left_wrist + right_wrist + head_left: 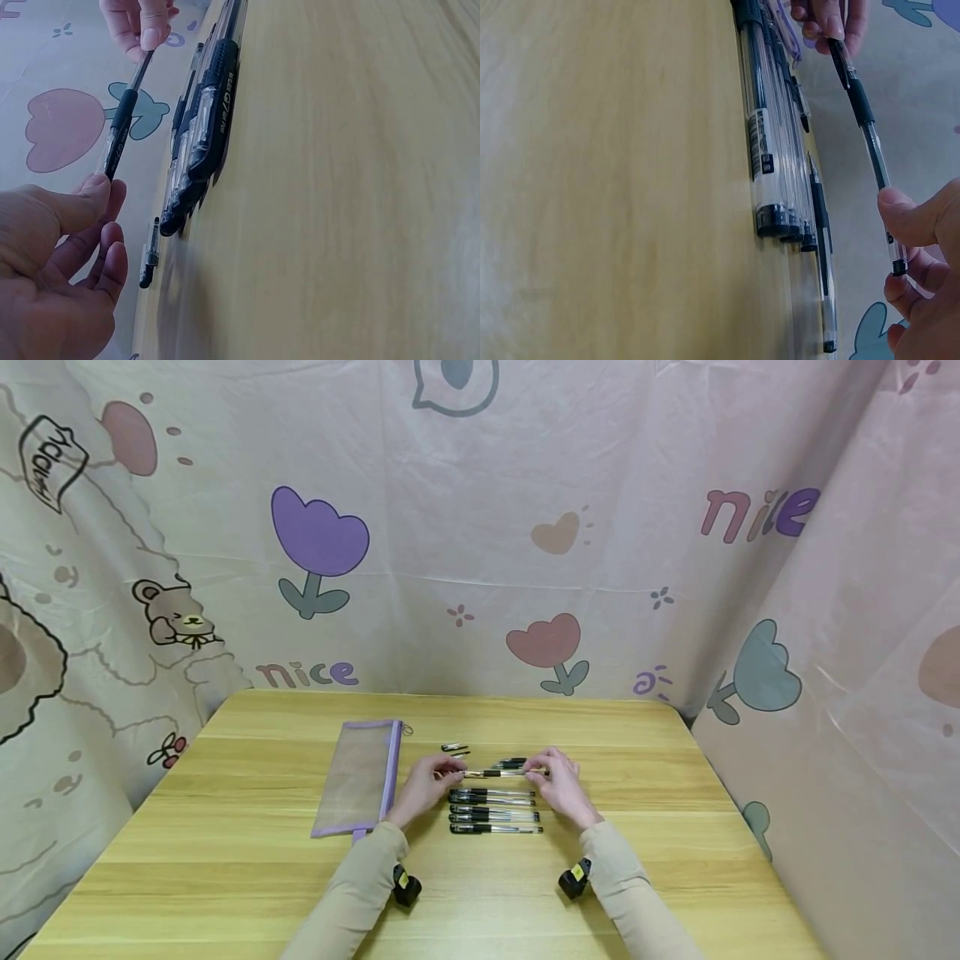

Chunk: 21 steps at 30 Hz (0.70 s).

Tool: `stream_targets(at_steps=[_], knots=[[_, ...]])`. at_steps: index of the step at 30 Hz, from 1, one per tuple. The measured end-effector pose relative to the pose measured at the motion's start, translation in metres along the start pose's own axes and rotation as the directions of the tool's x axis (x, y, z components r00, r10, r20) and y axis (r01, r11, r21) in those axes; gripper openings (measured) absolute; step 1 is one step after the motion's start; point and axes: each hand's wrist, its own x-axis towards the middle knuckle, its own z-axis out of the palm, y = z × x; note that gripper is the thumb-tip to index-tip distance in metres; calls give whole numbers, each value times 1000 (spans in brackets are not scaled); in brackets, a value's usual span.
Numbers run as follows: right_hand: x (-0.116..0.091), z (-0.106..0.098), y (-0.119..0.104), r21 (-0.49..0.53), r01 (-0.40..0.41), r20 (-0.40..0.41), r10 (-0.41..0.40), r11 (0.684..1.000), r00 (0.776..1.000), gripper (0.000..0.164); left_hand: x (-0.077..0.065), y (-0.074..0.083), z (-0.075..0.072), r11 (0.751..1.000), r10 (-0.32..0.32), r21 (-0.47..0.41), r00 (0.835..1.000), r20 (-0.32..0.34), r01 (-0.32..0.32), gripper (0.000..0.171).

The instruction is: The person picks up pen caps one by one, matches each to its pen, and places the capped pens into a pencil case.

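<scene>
Gel pen (492, 773), lower centre of the head frame, held level above the table: slim, clear barrel, dark ribbed-looking grip sleeve, transparent cap with black clip, black end plug; left hand (424, 787) pinches the cap end, right hand (562, 787) the plug end, both between thumb and fingers. Handling (judged): light, stiff, fairly robust though the clear plastic could crack; barrel probably slick, so best hold is the sleeve, or cap and barrel separately. Nearby: row of capped pens (495, 829) just below, uncapped pen (821, 255) lower right of centre in the right-wrist view, mesh pouch (352, 777) left of centre.
</scene>
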Motion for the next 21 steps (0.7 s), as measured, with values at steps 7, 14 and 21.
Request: stream_targets(at_steps=[7, 14, 21], knots=[[1, 1, 1, 32, 10, 22, -11, 999, 1000, 9, 1, 1, 1, 1000, 1, -7, 1000, -2, -1, 13], [1, 3, 0, 30, 51, 19, -51, 998, 998, 8, 1, 1, 0, 1000, -3, -10, 1000, -30, 2, 12], [0, 10, -1, 42, 79, 9, -79, 996, 997, 8, 0, -5, 1, 1000, 6, -9, 998, -60, -6, 11]])
